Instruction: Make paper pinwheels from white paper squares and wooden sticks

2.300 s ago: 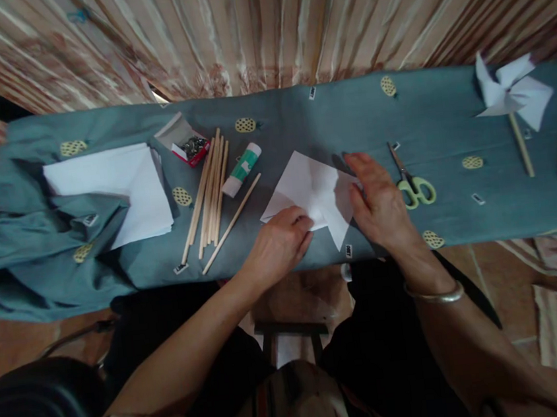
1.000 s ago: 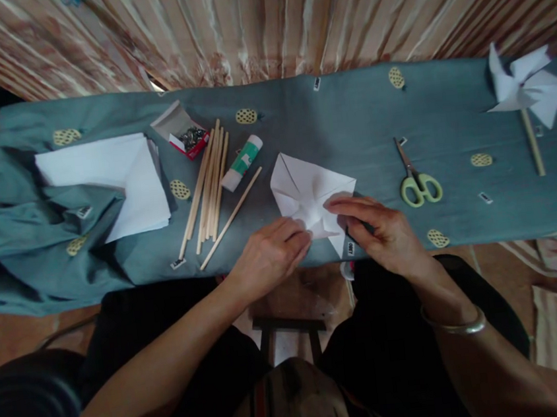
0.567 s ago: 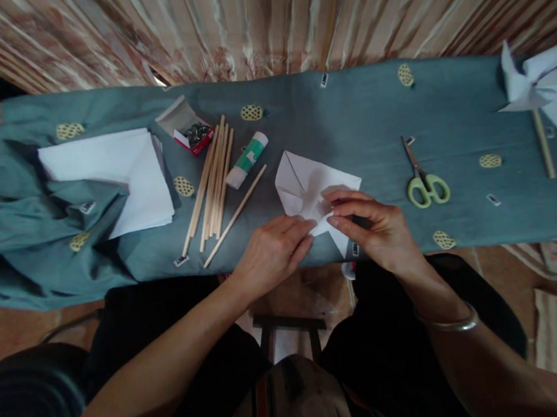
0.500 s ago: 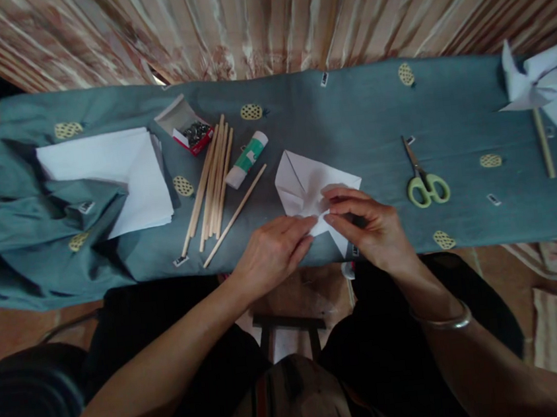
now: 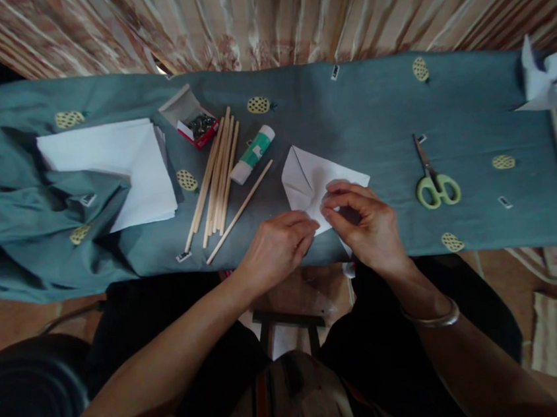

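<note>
A white sheet of paper (image 5: 304, 166), cut and partly folded, lies near the table's front edge. My left hand (image 5: 282, 242) is closed at the paper's lower left edge, its fingertips pressed together on it. Over the paper's lower right part, my right hand (image 5: 367, 222) pinches a bit of the paper between thumb and index finger. The hands hide much of the lower half, and a narrow paper point shows beneath the right hand. A bracelet circles my right wrist.
To the left lie several wooden sticks (image 5: 218, 175), a glue stick (image 5: 253, 155), an open box of metal pins (image 5: 198, 127) and a paper stack (image 5: 149, 182). Green-handled scissors (image 5: 436, 185) lie at right, beyond them a paper pinwheel (image 5: 552, 87) on a stick. Cloth (image 5: 347, 108) covers the table.
The view has shifted slightly, so the table items appear farther right. My right fingertips have moved a little up and left over the paper; the left hand stays at the paper's edge.
</note>
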Available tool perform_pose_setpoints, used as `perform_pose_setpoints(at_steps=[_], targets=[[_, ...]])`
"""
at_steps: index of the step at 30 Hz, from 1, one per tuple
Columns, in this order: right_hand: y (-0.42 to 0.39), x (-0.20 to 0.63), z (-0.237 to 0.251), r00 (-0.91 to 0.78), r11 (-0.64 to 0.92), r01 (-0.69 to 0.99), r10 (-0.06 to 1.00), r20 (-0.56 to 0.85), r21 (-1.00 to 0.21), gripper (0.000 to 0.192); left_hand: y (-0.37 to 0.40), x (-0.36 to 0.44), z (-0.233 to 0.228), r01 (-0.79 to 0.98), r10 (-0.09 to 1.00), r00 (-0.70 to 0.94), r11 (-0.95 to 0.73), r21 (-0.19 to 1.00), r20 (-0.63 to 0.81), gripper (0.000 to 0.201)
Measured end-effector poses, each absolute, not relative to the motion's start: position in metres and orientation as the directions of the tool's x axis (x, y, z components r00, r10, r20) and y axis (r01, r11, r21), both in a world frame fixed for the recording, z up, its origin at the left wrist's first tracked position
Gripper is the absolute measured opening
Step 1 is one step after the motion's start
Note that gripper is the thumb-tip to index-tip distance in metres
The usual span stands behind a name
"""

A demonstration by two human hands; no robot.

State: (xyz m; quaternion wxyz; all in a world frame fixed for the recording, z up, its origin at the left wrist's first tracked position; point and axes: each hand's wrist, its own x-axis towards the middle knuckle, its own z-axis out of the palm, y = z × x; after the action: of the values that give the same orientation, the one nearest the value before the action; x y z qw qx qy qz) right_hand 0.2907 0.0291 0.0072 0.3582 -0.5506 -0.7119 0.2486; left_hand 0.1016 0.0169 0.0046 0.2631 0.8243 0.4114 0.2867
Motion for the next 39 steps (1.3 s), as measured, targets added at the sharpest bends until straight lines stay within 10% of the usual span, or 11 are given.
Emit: perform_pose_setpoints(at_steps=[39], targets=[[0.0206,0.2902,0.0076,-0.328,0.449,0.708,0.893,0.309,-0.546,0.035,0.0195,0.1025,0.0070,0.542,0.859,0.479,-0.451,0.709,0.181,0.018]])
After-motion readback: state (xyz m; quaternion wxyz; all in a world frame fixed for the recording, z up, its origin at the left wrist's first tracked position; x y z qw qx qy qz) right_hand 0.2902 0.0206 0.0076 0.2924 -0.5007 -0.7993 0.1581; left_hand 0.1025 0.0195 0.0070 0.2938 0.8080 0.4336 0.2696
